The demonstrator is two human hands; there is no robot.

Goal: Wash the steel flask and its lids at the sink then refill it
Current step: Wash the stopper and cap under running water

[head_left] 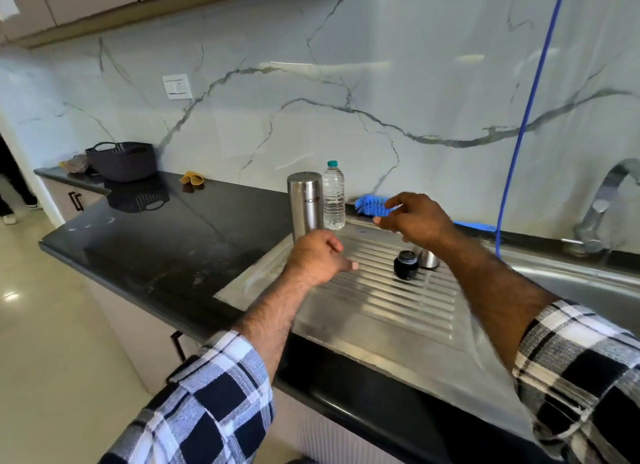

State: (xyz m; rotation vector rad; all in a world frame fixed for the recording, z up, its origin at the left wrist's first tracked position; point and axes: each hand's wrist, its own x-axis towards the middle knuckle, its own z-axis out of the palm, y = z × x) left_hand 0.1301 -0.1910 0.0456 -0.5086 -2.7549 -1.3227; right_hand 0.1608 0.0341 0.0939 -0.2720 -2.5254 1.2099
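Right hand: fingers loosely spread, holding nothing, hovering above the drainboard in front of the blue brush. Left hand: fingers loosely curled, empty, just in front of the steel flask.

Flask stands upright, inverted, at the drainboard's back left corner, touching or nearly touching the water bottle. Black inner lid and steel cap sit side by side on the ridges.

Judgement: grip the flask mid-body; wet steel slips.

Writing on the flask is upside down and not legible.
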